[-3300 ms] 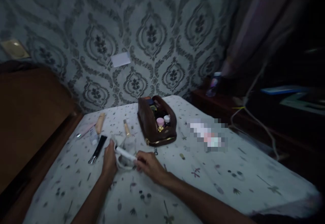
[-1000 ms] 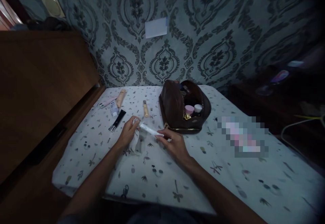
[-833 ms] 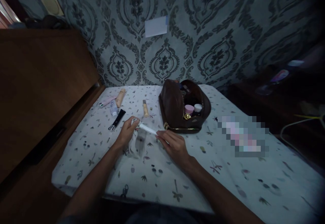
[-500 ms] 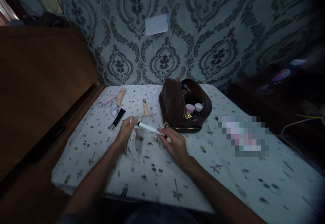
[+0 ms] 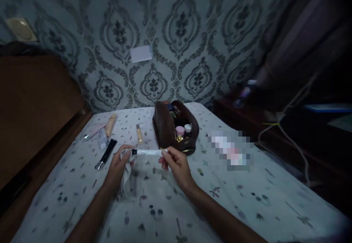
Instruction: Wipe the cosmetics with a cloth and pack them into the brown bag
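Note:
Between my two hands lies a slim white tube (image 5: 149, 152) with a black section at its left end, held nearly level above the bed. My right hand (image 5: 177, 166) pinches its right end between thumb and fingers. A white cloth (image 5: 126, 177) is bunched in my left hand (image 5: 119, 164), closed around the tube's left end, and its loose part hangs down. Just beyond my hands stands an unzipped brown makeup bag (image 5: 165, 129); inside are a pink-lidded jar (image 5: 180, 130), a white-lidded jar (image 5: 188, 128) and a gold round item (image 5: 179, 139).
Left of my hands lie a black tube (image 5: 106, 153), a pale tube (image 5: 102, 139), a tan tube (image 5: 110, 124) and a pink tube (image 5: 95, 131). A small yellowish tube (image 5: 139, 134) is near the bag. A pixelated item (image 5: 231, 149) rests rightward on the patterned sheet (image 5: 165, 213).
The view has turned right and tilted up. The white tube, earlier slanting down to the right, is now almost level. Both hands keep their hold on the tube and cloth.

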The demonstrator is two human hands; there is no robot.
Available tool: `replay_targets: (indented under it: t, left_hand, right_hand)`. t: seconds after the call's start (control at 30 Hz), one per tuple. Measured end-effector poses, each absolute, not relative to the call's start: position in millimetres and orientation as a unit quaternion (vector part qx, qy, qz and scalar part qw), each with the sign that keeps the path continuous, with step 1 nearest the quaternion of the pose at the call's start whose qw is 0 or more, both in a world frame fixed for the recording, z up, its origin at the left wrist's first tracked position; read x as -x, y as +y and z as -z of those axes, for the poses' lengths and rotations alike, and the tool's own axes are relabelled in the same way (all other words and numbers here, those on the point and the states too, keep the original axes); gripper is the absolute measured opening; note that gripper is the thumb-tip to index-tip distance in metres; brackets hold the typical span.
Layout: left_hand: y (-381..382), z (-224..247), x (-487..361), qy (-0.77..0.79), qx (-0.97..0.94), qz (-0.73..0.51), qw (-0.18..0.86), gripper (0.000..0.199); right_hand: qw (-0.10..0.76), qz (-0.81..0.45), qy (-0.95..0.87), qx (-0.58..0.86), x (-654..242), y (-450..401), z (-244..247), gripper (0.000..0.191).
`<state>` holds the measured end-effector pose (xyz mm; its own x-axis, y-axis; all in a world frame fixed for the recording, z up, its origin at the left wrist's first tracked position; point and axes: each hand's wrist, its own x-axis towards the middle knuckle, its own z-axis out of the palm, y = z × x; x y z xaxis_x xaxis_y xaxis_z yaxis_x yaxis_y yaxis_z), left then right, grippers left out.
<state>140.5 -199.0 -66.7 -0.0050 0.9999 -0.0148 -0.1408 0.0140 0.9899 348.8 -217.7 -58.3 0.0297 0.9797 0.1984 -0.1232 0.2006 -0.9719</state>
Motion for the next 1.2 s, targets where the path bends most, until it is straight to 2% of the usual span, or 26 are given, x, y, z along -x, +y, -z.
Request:
replay_targets:
  t: [0.2,0.3,0.4,0.7,0.9,1.1,1.2]
  left_hand:
    - [-197.9,66.6,-147.0,0.516,-0.432,-0.510,0.536,0.049]
    - [-195.4,67.7,-147.7,0.535,-0.460,-0.489,0.513,0.052]
    - [-192.1,71.0,-147.2,0.553,-0.492,-0.476,0.475,0.056]
    - [-183.3,83.3,-143.9,0.571,-0.537,-0.445,0.433,0.060]
    - [-182.5,86.1,-145.7,0.547,-0.569,-0.423,0.446,0.054]
    - [-193.2,71.9,-155.4,0.564,-0.566,-0.419,0.431,0.051]
    - [-196.1,69.4,-157.6,0.558,-0.566,-0.417,0.441,0.050]
  right_hand:
    - [0.689,-0.192,-0.525,0.462,-416.5,-210.7,-12.9,0.039]
    - [0.655,-0.072,-0.577,0.482,-447.8,-195.7,-37.7,0.036]
    - [0.579,-0.025,-0.642,0.502,-464.1,-177.5,-45.9,0.035]
    - [0.370,-0.062,-0.748,0.548,-458.1,-135.5,-40.1,0.030]
    - [0.277,-0.081,-0.779,0.557,-447.0,-118.9,-34.2,0.032]
    - [0.299,-0.067,-0.772,0.556,-447.6,-117.7,-30.5,0.022]
    - [0.332,-0.104,-0.754,0.557,-448.4,-116.2,-29.1,0.021]
